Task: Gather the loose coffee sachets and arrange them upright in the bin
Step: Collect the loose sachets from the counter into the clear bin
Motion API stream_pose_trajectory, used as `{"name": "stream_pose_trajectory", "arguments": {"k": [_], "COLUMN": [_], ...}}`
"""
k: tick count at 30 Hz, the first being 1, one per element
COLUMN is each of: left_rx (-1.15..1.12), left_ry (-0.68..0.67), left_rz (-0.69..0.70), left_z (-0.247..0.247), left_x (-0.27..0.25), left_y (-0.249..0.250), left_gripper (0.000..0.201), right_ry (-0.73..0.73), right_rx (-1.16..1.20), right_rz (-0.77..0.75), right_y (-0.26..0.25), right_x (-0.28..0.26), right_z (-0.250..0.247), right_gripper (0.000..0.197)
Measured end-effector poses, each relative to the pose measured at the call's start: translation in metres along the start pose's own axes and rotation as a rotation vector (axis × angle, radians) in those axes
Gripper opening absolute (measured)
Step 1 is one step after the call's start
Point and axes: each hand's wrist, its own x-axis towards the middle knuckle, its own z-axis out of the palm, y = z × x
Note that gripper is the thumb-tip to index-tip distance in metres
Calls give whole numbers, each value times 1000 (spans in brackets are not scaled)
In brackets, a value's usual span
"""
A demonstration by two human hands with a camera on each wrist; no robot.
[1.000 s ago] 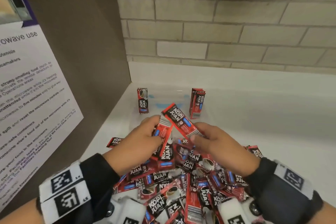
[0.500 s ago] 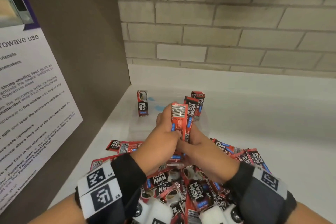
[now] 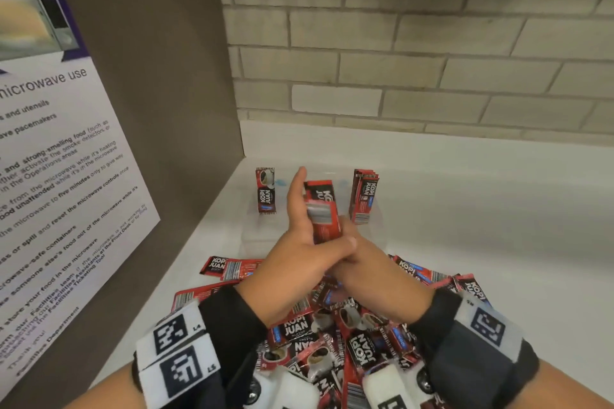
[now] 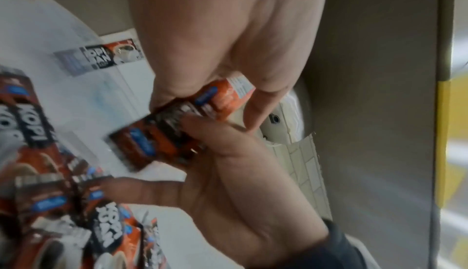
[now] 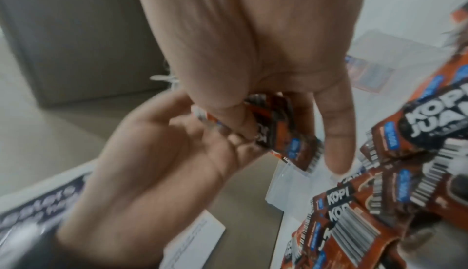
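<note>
Head view: both hands (image 3: pixel 332 252) pinch upright sachets (image 3: pixel 322 212) above pile (image 3: pixel 349 335).

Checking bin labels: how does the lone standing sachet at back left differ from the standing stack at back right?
The lone sachet is a single packet; the stack is several packets pressed together. The lone sachet's print reads right way up, cup picture on top; the stack's print is upside down, barcode end at the bottom. The lone sachet faces the camera squarely; the stack is turned slightly. Both stand upright and share the same red and black brand.
</note>
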Motion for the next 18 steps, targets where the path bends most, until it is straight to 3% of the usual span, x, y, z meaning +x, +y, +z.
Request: {"name": "stream_pose_trajectory", "arguments": {"k": [3,6,9,13,18], "left_rx": [51,79,40,44,44], "left_ry": [83,180,226,280,227], "left_rz": [76,198,282,297,240], "left_z": [11,10,1,0,7], "left_x": [2,4,7,11,11], "left_y": [5,11,14,12,4], "left_gripper": [93,82,69,45,44], "right_ry": [5,71,174,150,150], "right_rx": [-172,-94,-54,53,176], "right_rz": [-55,-93,-56,5,89], "right_y": [-5,-8,-9,-11,-11], "right_x": [6,7,1,0,5], "right_z": [11,9,4,9,6], "right_gripper": [44,51,38,33,34]}}
